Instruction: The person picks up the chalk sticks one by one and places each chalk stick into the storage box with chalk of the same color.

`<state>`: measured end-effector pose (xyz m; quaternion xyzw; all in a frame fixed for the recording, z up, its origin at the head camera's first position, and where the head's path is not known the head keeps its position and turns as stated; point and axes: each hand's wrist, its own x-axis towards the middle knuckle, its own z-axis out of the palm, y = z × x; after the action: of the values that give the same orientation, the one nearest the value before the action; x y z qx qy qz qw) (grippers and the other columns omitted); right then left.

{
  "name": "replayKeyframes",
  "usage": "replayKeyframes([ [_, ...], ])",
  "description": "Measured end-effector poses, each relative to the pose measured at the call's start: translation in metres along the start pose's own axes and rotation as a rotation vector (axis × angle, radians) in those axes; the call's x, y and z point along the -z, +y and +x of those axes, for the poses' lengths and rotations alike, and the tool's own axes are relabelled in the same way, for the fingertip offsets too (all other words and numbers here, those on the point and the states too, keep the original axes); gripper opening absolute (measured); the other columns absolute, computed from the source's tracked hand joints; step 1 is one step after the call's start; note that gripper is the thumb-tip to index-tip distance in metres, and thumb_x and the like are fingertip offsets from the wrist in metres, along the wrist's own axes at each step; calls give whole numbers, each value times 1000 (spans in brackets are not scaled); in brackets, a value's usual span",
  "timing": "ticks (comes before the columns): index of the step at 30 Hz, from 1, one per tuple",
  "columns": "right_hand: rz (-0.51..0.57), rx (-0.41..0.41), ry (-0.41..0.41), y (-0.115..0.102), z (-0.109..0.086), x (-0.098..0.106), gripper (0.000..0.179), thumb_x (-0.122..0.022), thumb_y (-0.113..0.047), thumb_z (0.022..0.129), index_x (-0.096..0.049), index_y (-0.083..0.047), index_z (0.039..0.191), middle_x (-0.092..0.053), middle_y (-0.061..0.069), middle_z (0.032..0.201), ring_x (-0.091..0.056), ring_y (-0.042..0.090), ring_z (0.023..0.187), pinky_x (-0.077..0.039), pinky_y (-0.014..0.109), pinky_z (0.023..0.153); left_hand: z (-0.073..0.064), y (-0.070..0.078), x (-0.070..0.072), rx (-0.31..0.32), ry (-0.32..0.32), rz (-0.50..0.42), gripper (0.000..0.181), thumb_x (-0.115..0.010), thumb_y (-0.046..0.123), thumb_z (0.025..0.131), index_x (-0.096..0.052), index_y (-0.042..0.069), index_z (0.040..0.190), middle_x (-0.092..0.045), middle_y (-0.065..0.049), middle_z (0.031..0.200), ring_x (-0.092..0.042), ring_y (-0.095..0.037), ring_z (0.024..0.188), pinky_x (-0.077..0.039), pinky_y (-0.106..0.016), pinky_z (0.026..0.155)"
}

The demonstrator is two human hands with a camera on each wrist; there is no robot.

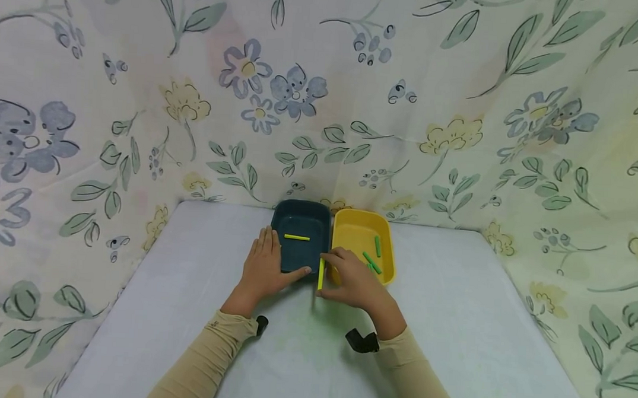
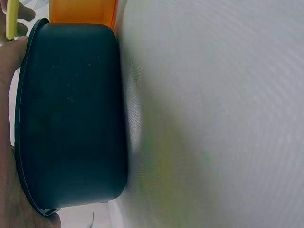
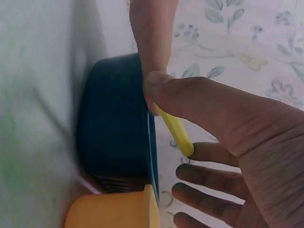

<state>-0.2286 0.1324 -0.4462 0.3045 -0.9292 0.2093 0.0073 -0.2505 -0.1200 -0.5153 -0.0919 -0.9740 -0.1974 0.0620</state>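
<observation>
My right hand (image 1: 353, 280) pinches a stick of yellow chalk (image 1: 321, 275) endwise, thumb at the near end and a finger at the far end. It holds the chalk beside the near right corner of a dark blue tray (image 1: 299, 257). Another yellow chalk stick (image 1: 297, 238) lies inside that tray. My left hand (image 1: 262, 265) rests on the same tray, fingers extended along its left side and thumb along the near rim. To the right stands a yellow tray (image 1: 355, 224) with several green chalk sticks (image 1: 372, 262), partly covered by my right hand.
Both trays sit side by side at the back of a table under a white cloth (image 1: 198, 265), which carries faint green smears. A flower-printed curtain (image 1: 323, 104) rises right behind them. Black wrist straps (image 1: 362, 341) show at the sleeves.
</observation>
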Motion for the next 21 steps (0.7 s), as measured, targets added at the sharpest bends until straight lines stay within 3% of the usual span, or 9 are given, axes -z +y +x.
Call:
replayKeyframes([
  [8,42,-83,-25,17,12,-5,82,-91,-41,84,-58,-9,152,-59,10,146,-58,29,132,-52,48,113,1,0,-2,-5,8,15,136,-53,92,85,-12,-9,167,-12,-29,175,-7,-43,165,-15,-59,133],
  [21,91,-157,-31,30,27,-14,83,-87,-50,86,-58,-13,153,-56,9,153,-55,30,137,-52,50,113,1,-3,-4,-2,23,41,136,-51,94,84,-15,-8,167,-12,-28,176,-9,-42,165,-16,-58,134],
])
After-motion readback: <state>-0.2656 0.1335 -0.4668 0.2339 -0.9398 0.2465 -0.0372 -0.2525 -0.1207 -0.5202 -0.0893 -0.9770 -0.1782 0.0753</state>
